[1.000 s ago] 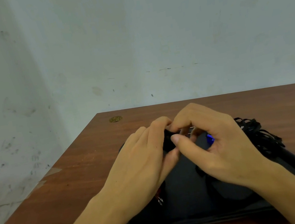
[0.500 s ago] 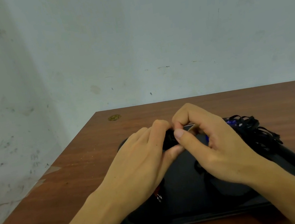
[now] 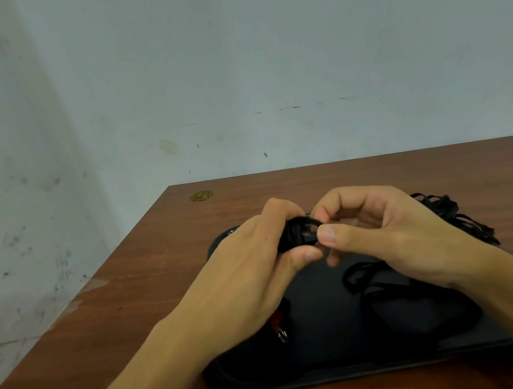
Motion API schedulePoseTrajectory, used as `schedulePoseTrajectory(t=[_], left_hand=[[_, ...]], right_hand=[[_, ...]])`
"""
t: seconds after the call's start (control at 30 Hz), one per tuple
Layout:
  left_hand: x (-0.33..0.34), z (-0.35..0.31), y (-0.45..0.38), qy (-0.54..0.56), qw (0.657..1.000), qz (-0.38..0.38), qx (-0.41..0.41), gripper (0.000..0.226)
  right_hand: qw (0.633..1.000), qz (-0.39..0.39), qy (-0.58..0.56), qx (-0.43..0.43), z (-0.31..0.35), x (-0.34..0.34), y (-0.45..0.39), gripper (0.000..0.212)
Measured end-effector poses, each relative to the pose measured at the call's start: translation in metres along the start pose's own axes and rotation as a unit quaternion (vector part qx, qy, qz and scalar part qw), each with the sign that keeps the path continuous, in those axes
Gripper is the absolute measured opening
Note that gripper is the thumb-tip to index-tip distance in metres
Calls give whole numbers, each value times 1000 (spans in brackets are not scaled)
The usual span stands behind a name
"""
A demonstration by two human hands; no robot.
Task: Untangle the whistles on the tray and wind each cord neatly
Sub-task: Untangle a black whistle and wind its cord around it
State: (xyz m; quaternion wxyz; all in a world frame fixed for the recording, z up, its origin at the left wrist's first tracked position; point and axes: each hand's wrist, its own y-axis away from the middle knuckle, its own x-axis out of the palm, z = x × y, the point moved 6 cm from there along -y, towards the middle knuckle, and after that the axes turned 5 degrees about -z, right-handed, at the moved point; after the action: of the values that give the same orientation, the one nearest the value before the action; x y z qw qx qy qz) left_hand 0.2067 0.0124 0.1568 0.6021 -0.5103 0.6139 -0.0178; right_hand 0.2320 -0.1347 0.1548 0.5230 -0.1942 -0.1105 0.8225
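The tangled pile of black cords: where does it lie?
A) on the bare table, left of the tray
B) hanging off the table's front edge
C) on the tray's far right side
C: the tangled pile of black cords sits at the far right of the tray, behind the right hand.

Head-worn view, forward-down, close over tray [image 3: 340,375]
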Motion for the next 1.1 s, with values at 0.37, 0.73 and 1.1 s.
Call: schedulePoseTrajectory(t=[0.37, 0.73, 1.1], left_hand=[[-3, -1, 1, 34, 999, -16, 6, 29], [-3, -3, 1, 40, 999, -15, 22, 23], [-3, 0, 1, 24, 999, -14, 31, 21]], right_hand=[[991, -18, -129, 33, -5, 7, 1, 28], [976, -31, -197, 88, -9, 14, 2, 8], [990, -67, -110, 57, -8, 9, 3, 8]])
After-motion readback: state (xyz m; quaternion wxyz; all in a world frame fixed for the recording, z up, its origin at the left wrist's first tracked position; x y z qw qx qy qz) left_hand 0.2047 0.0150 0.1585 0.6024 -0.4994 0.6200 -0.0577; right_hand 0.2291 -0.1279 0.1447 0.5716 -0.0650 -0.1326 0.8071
